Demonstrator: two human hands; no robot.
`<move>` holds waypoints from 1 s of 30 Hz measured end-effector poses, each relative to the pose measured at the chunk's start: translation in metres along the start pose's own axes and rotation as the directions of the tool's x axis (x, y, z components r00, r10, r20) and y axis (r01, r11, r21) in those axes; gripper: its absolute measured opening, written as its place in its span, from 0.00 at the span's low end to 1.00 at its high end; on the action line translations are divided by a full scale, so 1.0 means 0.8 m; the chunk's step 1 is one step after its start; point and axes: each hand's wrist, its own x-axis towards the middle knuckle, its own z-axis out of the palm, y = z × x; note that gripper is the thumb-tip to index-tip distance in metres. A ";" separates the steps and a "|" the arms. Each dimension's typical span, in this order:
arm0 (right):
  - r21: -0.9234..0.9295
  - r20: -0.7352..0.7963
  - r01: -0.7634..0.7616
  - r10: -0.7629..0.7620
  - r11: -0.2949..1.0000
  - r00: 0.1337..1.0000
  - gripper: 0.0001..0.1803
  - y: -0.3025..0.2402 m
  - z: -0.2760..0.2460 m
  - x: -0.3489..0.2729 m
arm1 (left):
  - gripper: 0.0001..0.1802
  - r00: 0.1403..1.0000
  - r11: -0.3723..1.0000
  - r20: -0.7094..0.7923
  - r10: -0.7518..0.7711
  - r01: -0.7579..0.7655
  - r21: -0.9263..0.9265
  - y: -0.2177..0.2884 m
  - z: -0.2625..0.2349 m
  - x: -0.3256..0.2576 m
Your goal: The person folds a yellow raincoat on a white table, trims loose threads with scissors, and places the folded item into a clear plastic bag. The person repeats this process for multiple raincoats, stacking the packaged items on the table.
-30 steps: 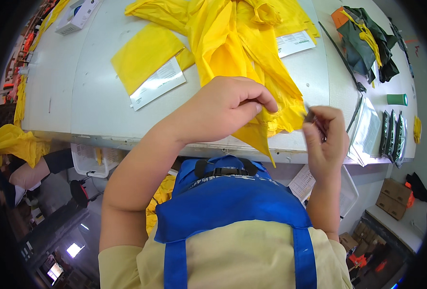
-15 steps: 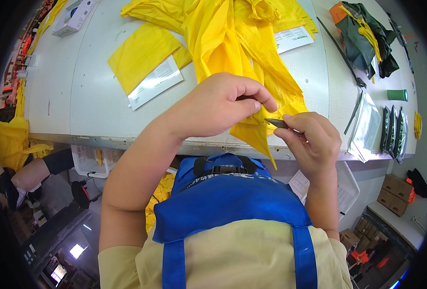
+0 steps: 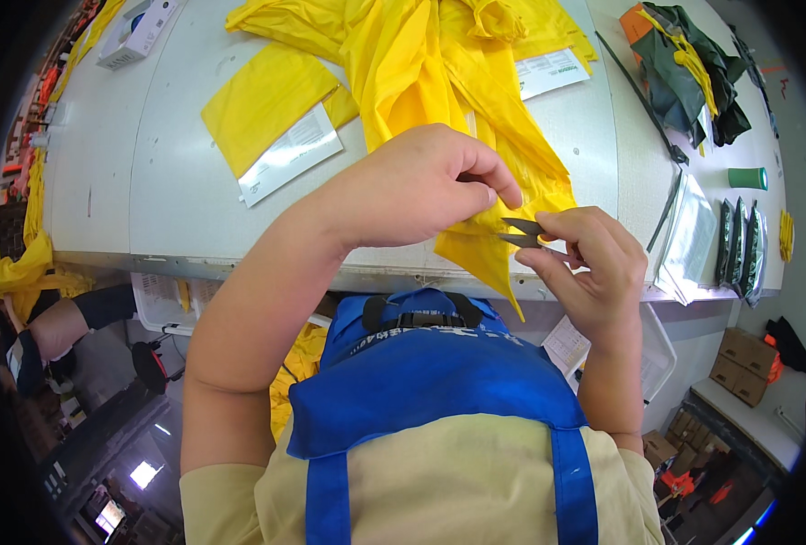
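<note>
A bright yellow garment [image 3: 403, 82] lies bunched on the table and hangs over its front edge in a pointed corner. My left hand [image 3: 448, 177] is closed on the garment, pinching it between thumb and fingers; the exact spot is partly hidden behind the hand. Just right of it, my right hand [image 3: 594, 259] grips small dark thread snips [image 3: 526, 238] between thumb and fingers. Their two blades are spread apart and point left, close to the fabric by my left hand. Whether a thread lies between them is too small to tell.
On the pale table [image 3: 185, 118], a folded yellow piece [image 3: 262, 104] lies with a printed sheet [image 3: 294, 154]. At right are a dark green garment [image 3: 685, 73], a green thread spool [image 3: 746, 178], several dark packets [image 3: 739, 241] and clear plastic bags [image 3: 685, 236]. Another person's leg [image 3: 58, 327] shows at left.
The snips' blades have spread apart; before, they were together. My left hand stays on the garment with little movement. At far left, the other person's leg and yellow cloth have shifted slightly.
</note>
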 end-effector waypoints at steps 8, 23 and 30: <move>0.006 0.004 0.053 -0.053 0.999 0.999 0.12 0.004 0.004 0.001 | 0.12 1.000 1.000 -0.002 0.018 -0.018 0.013 -0.003 0.002 0.001; 0.715 0.120 -0.483 0.592 0.505 0.797 0.08 -0.016 0.056 -0.006 | 0.11 0.877 0.926 -0.371 0.306 -0.365 -0.100 -0.015 0.038 -0.015; 0.719 0.155 -0.463 0.530 0.518 0.834 0.04 -0.019 0.079 -0.014 | 0.09 0.740 0.839 -0.506 0.443 -0.142 0.525 -0.015 0.049 -0.040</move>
